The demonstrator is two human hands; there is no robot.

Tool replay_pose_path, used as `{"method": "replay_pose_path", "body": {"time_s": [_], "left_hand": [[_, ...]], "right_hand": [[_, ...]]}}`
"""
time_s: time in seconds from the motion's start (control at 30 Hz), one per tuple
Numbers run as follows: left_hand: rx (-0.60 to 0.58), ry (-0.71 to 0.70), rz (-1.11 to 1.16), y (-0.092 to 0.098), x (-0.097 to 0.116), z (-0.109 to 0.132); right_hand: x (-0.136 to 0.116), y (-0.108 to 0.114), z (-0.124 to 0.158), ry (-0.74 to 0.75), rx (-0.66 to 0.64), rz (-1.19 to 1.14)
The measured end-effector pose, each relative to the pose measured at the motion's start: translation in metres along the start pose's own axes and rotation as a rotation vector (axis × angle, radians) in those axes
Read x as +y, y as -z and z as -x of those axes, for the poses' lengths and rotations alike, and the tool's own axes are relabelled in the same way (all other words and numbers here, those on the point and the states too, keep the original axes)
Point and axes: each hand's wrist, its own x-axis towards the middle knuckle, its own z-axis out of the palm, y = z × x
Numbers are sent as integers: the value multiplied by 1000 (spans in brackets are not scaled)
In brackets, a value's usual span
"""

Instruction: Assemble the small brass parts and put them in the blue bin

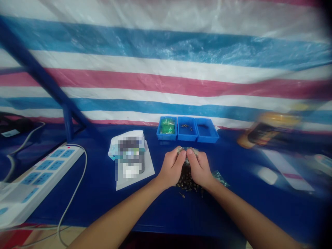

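Plastic bag (187,177), perhaps screws, gripped between left hand (171,168) and right hand (200,169).

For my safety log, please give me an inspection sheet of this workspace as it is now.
Surface: blue table, a few loose screws near the hands.
Job's things: bag of screws; three blue bins behind it.
Clutter: white paper, blurred jar.
Grips: left hand and right hand both shut on the bag's top.
Cables: power strip with white cord.
Surroundings: striped plastic sheet, blue frame.
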Motion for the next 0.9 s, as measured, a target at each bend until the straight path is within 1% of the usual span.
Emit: {"method": "replay_pose_path", "body": {"time_s": [0.23, 0.37, 0.53, 0.73, 0.9], "left_hand": [[-16, 54, 49, 0, 0, 0], [1, 80, 66, -1, 1, 0], [29, 69, 58, -2, 0, 0], [20, 100, 115, -4, -4, 0], [60, 98, 155, -3, -5, -1]], "right_hand": [[-1, -1, 1, -20, 4, 27], [-3, 0, -1, -26, -7, 67], [-6, 0, -2, -3, -3, 100], [0, 0, -1, -10, 77, 0], [0, 1, -1, -27, 44, -40]]}}
